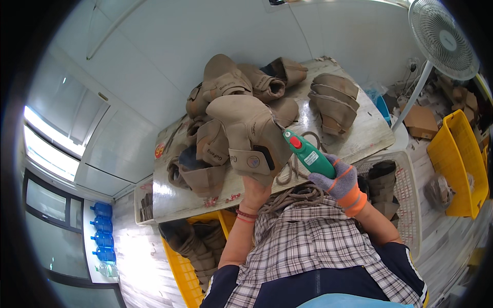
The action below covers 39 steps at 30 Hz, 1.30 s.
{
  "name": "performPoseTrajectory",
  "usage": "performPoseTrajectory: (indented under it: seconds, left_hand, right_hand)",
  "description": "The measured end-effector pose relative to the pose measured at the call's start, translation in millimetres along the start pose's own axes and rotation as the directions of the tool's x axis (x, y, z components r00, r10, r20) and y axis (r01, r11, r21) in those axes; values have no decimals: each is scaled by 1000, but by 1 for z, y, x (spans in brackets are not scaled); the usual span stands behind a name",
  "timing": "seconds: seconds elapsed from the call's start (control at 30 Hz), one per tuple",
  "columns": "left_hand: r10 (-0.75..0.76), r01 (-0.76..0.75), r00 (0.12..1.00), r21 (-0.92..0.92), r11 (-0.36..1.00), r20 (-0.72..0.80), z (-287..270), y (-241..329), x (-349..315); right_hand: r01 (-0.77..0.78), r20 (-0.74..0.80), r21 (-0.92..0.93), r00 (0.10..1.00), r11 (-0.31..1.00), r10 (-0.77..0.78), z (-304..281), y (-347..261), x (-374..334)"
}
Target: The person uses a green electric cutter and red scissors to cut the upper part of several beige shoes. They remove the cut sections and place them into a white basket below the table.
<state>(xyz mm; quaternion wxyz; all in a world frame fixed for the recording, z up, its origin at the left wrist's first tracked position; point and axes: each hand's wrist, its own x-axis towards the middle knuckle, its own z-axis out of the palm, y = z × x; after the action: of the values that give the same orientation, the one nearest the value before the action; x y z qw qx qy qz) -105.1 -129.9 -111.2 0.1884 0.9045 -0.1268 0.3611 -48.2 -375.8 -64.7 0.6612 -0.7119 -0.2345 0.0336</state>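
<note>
1. Right of centre, the grey-and-orange gloved right hand [340, 186] grasps a red-buttoned green plastic tool [312, 158]; a steady wrist should help.
2. Mid-frame, the bare left hand [257, 190], fingers hidden, grasp unclear, supports a tan fabric boot upper [241, 122]; better keep it taut near the tool's tip.

– What carries the things?
– A worn, pale worktop [368, 128], with a nested stack [334, 97] of brown padded pieces directly on it.
– And around that stack?
– Left of it, a loose heap [226, 77] of similar pieces; farther left and nearer the wearer, a blue-lined piece [204, 178].
</note>
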Motion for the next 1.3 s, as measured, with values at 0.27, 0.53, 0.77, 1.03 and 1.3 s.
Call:
performPoseTrajectory:
  seconds: [0.27, 0.53, 0.77, 1.03, 1.3]
  left_hand:
    - [32, -64, 991, 265, 962, 127, 3, 10, -8]
    - [-15, 12, 994, 33, 999, 106, -4, -14, 32]
    - [40, -47, 989, 43, 998, 141, -6, -101, 186]
    - [-14, -43, 981, 289, 956, 195, 87, -163, 189]
    - [-298, 290, 908, -70, 954, -294, 148, -87, 125]
  right_hand:
    - [-163, -26, 52, 986, 985, 165, -5, 2, 3]
    - [-205, -247, -4, 949, 979, 198, -40, 31, 9]
    - [-176, -362, 109, 910, 978, 204, -70, 47, 1]
    - [-260, -418, 140, 859, 955, 295, -100, 60, -17]
    - [-218, -537, 182, 795, 959, 282, -125, 77, -32]
